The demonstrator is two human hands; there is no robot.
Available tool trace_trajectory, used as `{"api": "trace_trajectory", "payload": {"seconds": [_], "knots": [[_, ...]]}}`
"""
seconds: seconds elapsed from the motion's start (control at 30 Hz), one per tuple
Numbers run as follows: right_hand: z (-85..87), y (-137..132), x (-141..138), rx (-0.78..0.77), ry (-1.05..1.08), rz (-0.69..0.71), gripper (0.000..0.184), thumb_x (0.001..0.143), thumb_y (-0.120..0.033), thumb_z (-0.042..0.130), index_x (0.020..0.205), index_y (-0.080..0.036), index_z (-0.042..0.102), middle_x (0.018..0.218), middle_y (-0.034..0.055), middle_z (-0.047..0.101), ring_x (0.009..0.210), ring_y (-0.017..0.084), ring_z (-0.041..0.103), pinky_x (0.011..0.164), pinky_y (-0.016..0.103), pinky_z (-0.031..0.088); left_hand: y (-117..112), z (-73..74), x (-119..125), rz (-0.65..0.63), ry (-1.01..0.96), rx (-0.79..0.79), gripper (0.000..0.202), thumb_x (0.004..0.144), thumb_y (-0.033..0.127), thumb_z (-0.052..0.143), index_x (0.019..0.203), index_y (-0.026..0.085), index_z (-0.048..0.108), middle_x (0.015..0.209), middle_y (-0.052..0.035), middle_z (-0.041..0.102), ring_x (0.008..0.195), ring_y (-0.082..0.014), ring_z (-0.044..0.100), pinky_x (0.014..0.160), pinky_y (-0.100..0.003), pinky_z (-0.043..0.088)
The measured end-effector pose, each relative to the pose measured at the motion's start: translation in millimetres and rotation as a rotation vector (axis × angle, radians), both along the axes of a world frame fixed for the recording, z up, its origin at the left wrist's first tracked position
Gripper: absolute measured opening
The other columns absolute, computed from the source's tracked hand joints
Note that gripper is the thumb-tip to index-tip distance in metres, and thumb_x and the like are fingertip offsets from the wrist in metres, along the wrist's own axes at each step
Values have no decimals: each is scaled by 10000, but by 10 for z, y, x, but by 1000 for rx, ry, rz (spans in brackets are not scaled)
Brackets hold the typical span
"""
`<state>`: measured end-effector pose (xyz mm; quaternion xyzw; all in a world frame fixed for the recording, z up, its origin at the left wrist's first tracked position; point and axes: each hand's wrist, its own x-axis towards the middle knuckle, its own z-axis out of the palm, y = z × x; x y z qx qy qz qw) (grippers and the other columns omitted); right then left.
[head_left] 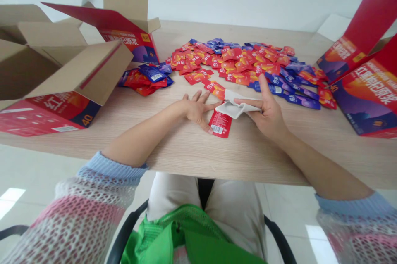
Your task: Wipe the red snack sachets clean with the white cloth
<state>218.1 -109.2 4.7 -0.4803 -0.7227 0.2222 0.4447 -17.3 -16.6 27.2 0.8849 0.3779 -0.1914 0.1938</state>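
Note:
My left hand point(197, 109) lies flat on the wooden table point(186, 152) with fingers spread, its thumb tip touching a red sachet point(220, 124). My right hand point(269, 111) grips a crumpled white cloth point(234, 107) that rests over the upper end of that sachet. Just beyond both hands spreads a wide heap of red and blue sachets point(248, 65). A smaller pile of sachets point(145, 78) lies to the left of it.
Open red cartons with cardboard flaps stand on the left point(62, 90) and back left point(130, 32). Two more red cartons point(366, 86) stand at the right edge. A green bag point(186, 235) rests on my lap below the table.

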Motion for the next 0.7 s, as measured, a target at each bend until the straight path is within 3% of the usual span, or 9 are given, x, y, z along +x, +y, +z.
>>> {"api": "trace_trajectory", "payload": {"seconds": [0.07, 0.17, 0.23, 0.3, 0.43, 0.57, 0.63, 0.7], "knots": [[39, -119, -124, -27, 44, 65, 908, 865, -178, 566, 1530, -319, -37, 1219, 2, 675, 1124, 195, 634, 1025, 424, 471, -7, -4, 11, 6, 12, -6, 1216, 521, 693, 758, 1511, 446, 98, 1545, 3, -278, 1386, -431, -242, 1025, -747, -26], [-2, -215, -231, -89, -87, 259, 776, 839, -134, 552, 1509, -350, 226, 1297, -17, 621, 1222, 211, 565, 1065, 434, 435, -10, -14, 37, 20, 68, -2, 1152, 526, 656, 771, 1510, 385, 238, 1549, 1, -274, 1379, -454, -245, 1029, -752, -6], [-68, -225, -256, -95, -226, 419, 724, 785, -78, 526, 1444, -348, 398, 1333, -25, 591, 1268, 227, 523, 1116, 471, 366, -12, -16, 50, 25, 95, 6, 1147, 535, 613, 782, 1514, 366, 238, 1555, -5, -259, 1382, -450, -244, 1033, -754, 13], [-126, -201, -253, -53, -326, 505, 721, 737, -47, 506, 1395, -339, 478, 1365, -24, 564, 1296, 240, 491, 1151, 509, 293, -11, -12, 54, 18, 105, 7, 1154, 560, 576, 777, 1526, 372, 177, 1557, -5, -254, 1389, -431, -245, 1038, -749, 21], [-181, -63, -181, 32, -440, 443, 660, 771, -80, 532, 1373, -349, 502, 1377, -29, 554, 1360, 257, 401, 1170, 549, 228, 5, -1, 32, -23, 91, -16, 1215, 561, 558, 777, 1523, 411, 50, 1529, 14, -311, 1383, -429, -259, 1022, -761, 6], [-206, 147, -45, -14, -466, 320, 454, 903, -277, 528, 1353, -341, 529, 1401, -34, 531, 1409, 278, 314, 1160, 556, 244, 29, -2, 2, -29, 62, -39, 1259, 505, 649, 776, 1525, 403, 80, 1522, 22, -325, 1350, -470, -287, 1016, -756, -38], [-202, 225, 36, -101, -374, 281, 413, 939, -426, 474, 1326, -312, 561, 1373, -22, 564, 1365, 296, 395, 1140, 553, 284, 36, -8, -11, -33, 66, -49, 1248, 509, 691, 754, 1527, 390, 98, 1536, 19, -302, 1343, -471, -297, 1022, -744, -53], [-175, 248, 105, -206, -201, 226, 492, 943, -567, 382, 1270, -280, 612, 1253, -2, 656, 1244, 296, 537, 1080, 523, 387, 38, -17, -27, -43, 46, -44, 1255, 521, 704, 740, 1523, 404, 47, 1549, 12, -280, 1343, -469, -298, 1010, -752, -60]]}}
